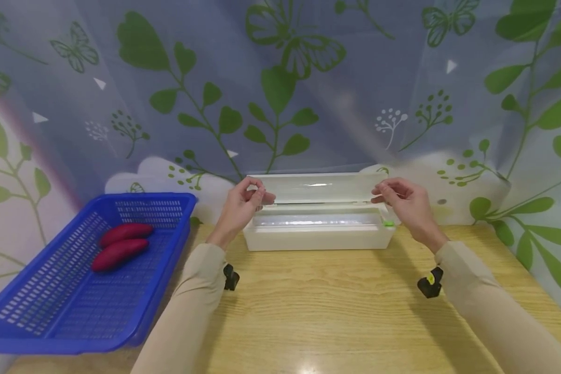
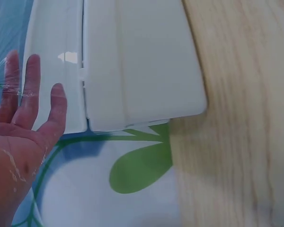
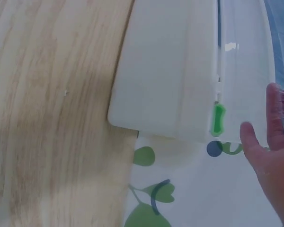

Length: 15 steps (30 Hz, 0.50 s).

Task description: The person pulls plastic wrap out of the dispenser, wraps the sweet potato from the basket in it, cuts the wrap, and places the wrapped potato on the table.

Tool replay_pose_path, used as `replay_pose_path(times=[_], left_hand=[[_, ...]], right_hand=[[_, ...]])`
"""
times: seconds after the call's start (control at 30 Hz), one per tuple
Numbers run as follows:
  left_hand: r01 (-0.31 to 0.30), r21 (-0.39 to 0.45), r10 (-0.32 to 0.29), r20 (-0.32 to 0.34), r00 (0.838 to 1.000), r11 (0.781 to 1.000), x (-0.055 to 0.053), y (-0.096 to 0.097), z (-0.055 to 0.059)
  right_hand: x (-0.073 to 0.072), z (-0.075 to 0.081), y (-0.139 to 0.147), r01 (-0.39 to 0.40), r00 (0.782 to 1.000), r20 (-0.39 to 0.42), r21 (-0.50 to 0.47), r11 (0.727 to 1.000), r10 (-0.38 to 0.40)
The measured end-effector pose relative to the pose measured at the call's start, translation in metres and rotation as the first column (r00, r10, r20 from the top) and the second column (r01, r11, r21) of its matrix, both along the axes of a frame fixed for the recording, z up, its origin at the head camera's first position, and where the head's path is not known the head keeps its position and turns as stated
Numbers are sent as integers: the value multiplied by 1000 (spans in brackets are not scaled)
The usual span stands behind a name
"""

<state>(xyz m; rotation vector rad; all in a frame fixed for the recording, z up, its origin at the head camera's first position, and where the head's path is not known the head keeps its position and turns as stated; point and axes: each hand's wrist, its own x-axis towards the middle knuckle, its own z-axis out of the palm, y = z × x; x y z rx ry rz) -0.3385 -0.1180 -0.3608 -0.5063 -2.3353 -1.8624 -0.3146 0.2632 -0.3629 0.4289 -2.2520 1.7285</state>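
Observation:
A white cling-film dispenser box [image 1: 318,240] sits at the table's back edge, its lid [image 1: 310,193] tipped up against the curtain. Inside lies a roll of cling film [image 1: 315,221], and a green slider [image 3: 218,120] shows at the right end. My left hand [image 1: 241,208] pinches one side of a clear cling film sheet [image 2: 10,87] above the box's left end. Across from it, my right hand [image 1: 409,205] pinches the other side near the right end. The stretched sheet is nearly invisible in the head view. Creases in it show at the fingers in both wrist views.
To the left stands a blue plastic basket [image 1: 142,317] with two dark-red, sweet-potato-like roots [image 1: 120,254] in it. A leaf-print curtain [image 1: 355,130] hangs right behind the box. The wooden table [image 1: 327,311] spreads out in front.

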Motion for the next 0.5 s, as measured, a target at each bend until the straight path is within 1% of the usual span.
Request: replay_pose_path(times=[0.07,0.13,0.23,0.37,0.5], left_hand=[[11,7,-11,16,1000,1000,0,1,3],[18,21,-18,25,1000,1000,1,2,7],[20,46,-22,33,999,999,2,2,11],[9,75,-12,40,999,997,3,3,17],[-8,94,4,45,999,996,5,4,21]], right_hand=[[0,2,0,-38,999,5,-78,996,38],[0,5,1,-69,997,11,-148,987,71],[0,9,1,-100,994,13,-218,971,105],[2,14,1,-116,993,5,-253,960,121],[5,19,0,-105,994,5,-251,962,110]])
